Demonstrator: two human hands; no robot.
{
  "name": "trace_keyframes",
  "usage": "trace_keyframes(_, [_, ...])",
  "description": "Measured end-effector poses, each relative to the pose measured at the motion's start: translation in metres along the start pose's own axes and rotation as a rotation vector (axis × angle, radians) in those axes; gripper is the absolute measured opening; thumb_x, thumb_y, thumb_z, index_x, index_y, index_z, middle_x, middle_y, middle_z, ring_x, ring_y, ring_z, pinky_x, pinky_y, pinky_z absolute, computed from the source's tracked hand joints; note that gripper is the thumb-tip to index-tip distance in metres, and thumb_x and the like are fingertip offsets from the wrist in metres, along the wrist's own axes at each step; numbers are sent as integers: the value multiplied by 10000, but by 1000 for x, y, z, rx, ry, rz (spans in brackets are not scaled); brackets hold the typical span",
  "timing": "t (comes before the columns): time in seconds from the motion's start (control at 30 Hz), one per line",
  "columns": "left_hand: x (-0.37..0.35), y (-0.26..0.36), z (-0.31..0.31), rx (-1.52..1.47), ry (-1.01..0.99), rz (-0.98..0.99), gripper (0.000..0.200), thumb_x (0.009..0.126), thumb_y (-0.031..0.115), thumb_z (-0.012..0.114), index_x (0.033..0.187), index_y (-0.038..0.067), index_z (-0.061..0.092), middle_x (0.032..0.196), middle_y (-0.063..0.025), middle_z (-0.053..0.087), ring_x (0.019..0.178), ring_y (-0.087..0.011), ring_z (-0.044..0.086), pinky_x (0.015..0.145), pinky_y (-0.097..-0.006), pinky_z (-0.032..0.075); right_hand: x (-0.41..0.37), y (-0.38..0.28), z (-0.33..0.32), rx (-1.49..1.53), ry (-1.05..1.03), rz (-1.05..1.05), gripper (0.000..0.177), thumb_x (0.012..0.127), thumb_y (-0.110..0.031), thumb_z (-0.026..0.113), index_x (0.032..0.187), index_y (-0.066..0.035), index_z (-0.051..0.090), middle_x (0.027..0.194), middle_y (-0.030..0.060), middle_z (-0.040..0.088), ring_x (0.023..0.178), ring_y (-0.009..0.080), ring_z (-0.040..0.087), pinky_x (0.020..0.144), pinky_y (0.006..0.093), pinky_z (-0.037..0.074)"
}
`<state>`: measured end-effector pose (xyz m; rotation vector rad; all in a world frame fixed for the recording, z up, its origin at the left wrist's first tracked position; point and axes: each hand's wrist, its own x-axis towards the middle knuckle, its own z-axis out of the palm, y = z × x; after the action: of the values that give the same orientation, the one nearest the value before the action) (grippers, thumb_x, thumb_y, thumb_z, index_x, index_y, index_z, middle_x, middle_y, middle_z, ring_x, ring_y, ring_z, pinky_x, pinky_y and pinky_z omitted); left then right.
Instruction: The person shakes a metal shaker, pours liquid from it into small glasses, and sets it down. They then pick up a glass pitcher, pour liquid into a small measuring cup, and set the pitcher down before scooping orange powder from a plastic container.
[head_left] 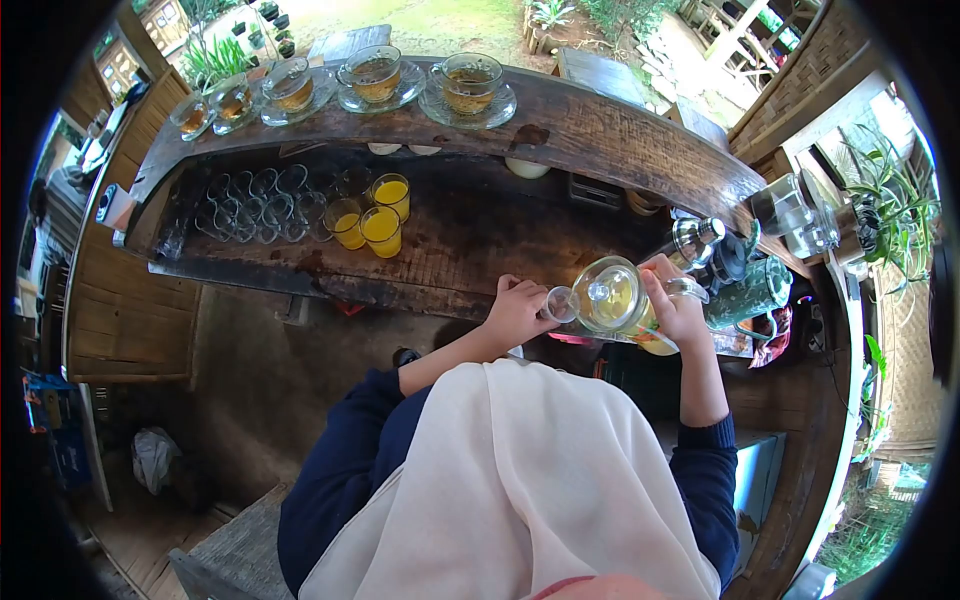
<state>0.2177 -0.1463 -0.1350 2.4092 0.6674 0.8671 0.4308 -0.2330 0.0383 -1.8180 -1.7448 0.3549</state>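
Note:
My right hand (675,308) is wrapped round the handle of a glass teapot (610,294) with pale yellow liquid in it. The teapot's left side meets a small clear glass (561,304). My left hand (517,314) has its fingers closed on that small glass, near the front edge of the dark wooden counter (460,255). Farther left on the counter, orange drinks in glasses (382,232) stand close together, beside several clear glass cups (265,210).
Along the raised wooden ledge (620,125) stand several cups of tea (472,85) on glass saucers. At the right are a metal shaker (692,243), a green speckled pitcher (752,290) and a glass jar (800,215). A wooden bench (235,540) is at lower left.

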Motion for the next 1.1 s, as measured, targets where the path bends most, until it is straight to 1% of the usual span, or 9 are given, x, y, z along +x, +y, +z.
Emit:
trace_keyframes(0.3, [0, 2, -2, -16, -2, -4, 338, 657, 285, 762, 947, 148, 654, 875, -18, 664, 885, -184, 599, 855, -424, 332, -2, 1, -1, -79, -9, 9, 372, 913, -404, 469, 867, -47, 563, 773, 145, 613, 752, 345, 587, 692, 422, 421])
trace_keyframes(0.4, [1, 3, -1, -18, 67, 34, 310, 663, 318, 747, 835, 82, 641, 819, -40, 648, 845, -182, 595, 836, -412, 329, -2, 2, -1, -80, -26, 38, 375, 914, -411, 461, 875, -53, 567, 795, 137, 618, 776, 333, 589, 719, 416, 410])
trace_keyframes(0.5, [-1, 1, 0, -13, 64, 36, 313, 670, 324, 741, 845, 83, 644, 827, -41, 651, 847, -182, 597, 841, -415, 328, -3, 2, -1, -82, -32, 53, 376, 917, -416, 455, 882, -59, 570, 808, 129, 622, 796, 326, 588, 748, 412, 394])
trace_keyframes(0.57, [-1, 2, -1, -3, -4, -3, 347, 663, 293, 758, 957, 140, 656, 893, -21, 670, 889, -180, 601, 862, -428, 330, -4, 2, -2, -84, -38, 60, 377, 918, -419, 451, 887, -63, 572, 812, 126, 624, 808, 323, 588, 767, 411, 383])
trace_keyframes(0.8, [0, 2, -1, -11, 19, 3, 348, 667, 303, 755, 958, 140, 656, 890, -21, 669, 890, -180, 601, 860, -425, 333, -3, -1, -3, -113, -57, 85, 407, 917, -455, 436, 896, -73, 574, 822, 118, 628, 839, 315, 586, 811, 416, 352])
trace_keyframes(0.87, [0, 2, 2, 3, 92, 42, 290, 674, 327, 736, 834, 102, 649, 825, -22, 655, 843, -172, 600, 842, -408, 333, -3, -2, -4, -127, -60, 86, 414, 917, -462, 433, 897, -73, 574, 822, 118, 628, 838, 314, 587, 812, 417, 352])
trace_keyframes(1.0, [0, 4, -1, 8, 74, 24, 286, 674, 329, 736, 825, 102, 648, 815, -15, 654, 838, -167, 600, 837, -401, 334, -1, -4, -5, -135, -72, 86, 416, 915, -460, 432, 895, -70, 574, 818, 122, 628, 834, 320, 586, 813, 419, 353])
trace_keyframes(1.07, [0, 5, -4, 13, -32, -27, 362, 668, 310, 752, 976, 145, 656, 897, -18, 667, 898, -184, 601, 871, -423, 329, -1, -4, -5, -143, -71, 81, 414, 914, -458, 434, 894, -69, 573, 816, 124, 627, 832, 323, 585, 814, 419, 353])
trace_keyframes(1.1, [0, 5, -4, 13, -32, -26, 362, 668, 310, 752, 976, 145, 656, 897, -18, 667, 898, -184, 601, 871, -423, 329, -1, -3, -5, -152, -72, 73, 411, 913, -455, 434, 893, -69, 573, 817, 123, 627, 832, 323, 586, 815, 420, 354])
